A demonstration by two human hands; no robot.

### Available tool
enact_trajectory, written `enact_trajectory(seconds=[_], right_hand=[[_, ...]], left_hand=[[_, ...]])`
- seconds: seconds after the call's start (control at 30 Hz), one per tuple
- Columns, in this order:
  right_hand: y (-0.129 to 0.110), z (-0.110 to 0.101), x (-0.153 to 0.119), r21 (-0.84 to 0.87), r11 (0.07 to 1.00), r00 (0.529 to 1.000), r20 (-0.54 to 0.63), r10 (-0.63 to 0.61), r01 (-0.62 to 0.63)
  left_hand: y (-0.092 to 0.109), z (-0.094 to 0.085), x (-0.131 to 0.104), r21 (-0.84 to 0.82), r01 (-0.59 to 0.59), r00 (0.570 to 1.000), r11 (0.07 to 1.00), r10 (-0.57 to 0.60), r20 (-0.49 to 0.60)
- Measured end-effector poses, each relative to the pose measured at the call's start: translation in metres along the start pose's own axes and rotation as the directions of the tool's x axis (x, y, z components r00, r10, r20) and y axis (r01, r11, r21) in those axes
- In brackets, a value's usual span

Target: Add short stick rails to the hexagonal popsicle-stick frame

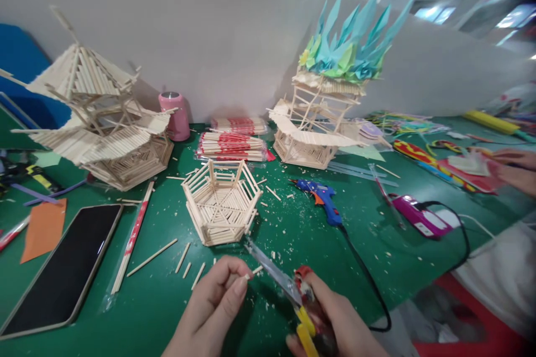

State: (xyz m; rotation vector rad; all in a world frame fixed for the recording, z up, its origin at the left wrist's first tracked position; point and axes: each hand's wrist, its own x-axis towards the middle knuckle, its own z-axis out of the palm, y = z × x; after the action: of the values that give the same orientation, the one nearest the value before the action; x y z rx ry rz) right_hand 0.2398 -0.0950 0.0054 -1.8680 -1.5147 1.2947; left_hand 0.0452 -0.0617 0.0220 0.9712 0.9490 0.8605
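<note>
Left hand [213, 304]: thumb and forefinger pinched on a short stick [247, 276], of which little more than the end showed. Right hand [345, 318]: fingers curled round the red, dark and yellow handle of a long-bladed tool [274, 271].

Position: the blade's long axis ran from near right to far left, passing to the right of the pinched stick; its tip lay just beside the near right corner of a many-sided stick frame [224, 236]. The frame stood on the green counter [260, 340], far of both hands, the left hand being nearer.

Around these: loose sticks [182, 258], left; a dark-screened phone [62, 268], near left; a blue glue gun [330, 209], right.

Far side: a roofed stick house [138, 145], left; a pink cup [180, 122]; bundled stick packets [232, 148]; a second stick house [312, 136], topped with folded paper.

Far right: another person's hand [517, 164].

Writing: red printing on the packets, too blurred to read; no legible brand on phone or glue gun.
</note>
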Motion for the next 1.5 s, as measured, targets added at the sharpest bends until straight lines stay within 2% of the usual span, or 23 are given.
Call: enact_trajectory(seconds=[0.1,0.23,0.4,0.57,0.73,0.93,1.1,1.2,1.3,1.5], right_hand=[[-0.002,-0.002,0.001,-0.029,0.999,1.000,0.013,-0.021,0.021],[-0.007,-0.008,0.002,-0.069,0.998,0.997,0.073,0.013,-0.008],[-0.014,-0.015,0.000,-0.228,0.972,0.998,0.036,-0.045,0.052],[-0.022,-0.016,-0.002,-0.321,0.943,0.997,0.023,-0.080,0.083],[-0.020,-0.017,-0.002,-0.340,0.935,0.995,0.032,-0.092,0.098],[-0.017,-0.017,-0.002,-0.305,0.943,0.991,0.018,-0.133,0.132],[-0.020,-0.018,-0.001,-0.237,0.969,0.995,0.089,-0.055,0.075],[-0.018,-0.017,-0.001,-0.213,0.976,0.998,0.060,-0.033,0.045],[-0.012,-0.014,0.000,-0.173,0.983,0.997,0.062,-0.056,0.066],[0.001,-0.005,0.001,-0.171,0.983,0.998,-0.013,-0.065,0.062]], left_hand=[[-0.003,-0.001,0.005,-0.126,-0.005,1.000,0.992,0.004,-0.004],[-0.004,-0.002,0.008,-0.237,-0.011,1.000,0.971,0.013,0.005],[-0.006,-0.004,0.007,-0.306,0.003,1.000,0.952,0.001,0.011],[-0.008,-0.008,0.007,-0.238,-0.008,1.000,0.971,0.008,-0.003],[-0.008,-0.008,0.006,-0.232,-0.025,0.999,0.972,0.017,-0.037],[-0.005,-0.009,0.006,-0.237,-0.017,1.000,0.971,0.012,-0.023],[-0.008,-0.011,0.008,-0.226,-0.012,1.000,0.974,0.015,0.010],[-0.011,-0.013,0.008,-0.198,-0.033,0.999,0.980,0.038,0.018],[-0.011,-0.013,0.008,-0.167,-0.044,0.999,0.985,0.048,0.021],[-0.009,-0.012,0.007,-0.189,-0.061,0.997,0.980,0.067,0.029]])
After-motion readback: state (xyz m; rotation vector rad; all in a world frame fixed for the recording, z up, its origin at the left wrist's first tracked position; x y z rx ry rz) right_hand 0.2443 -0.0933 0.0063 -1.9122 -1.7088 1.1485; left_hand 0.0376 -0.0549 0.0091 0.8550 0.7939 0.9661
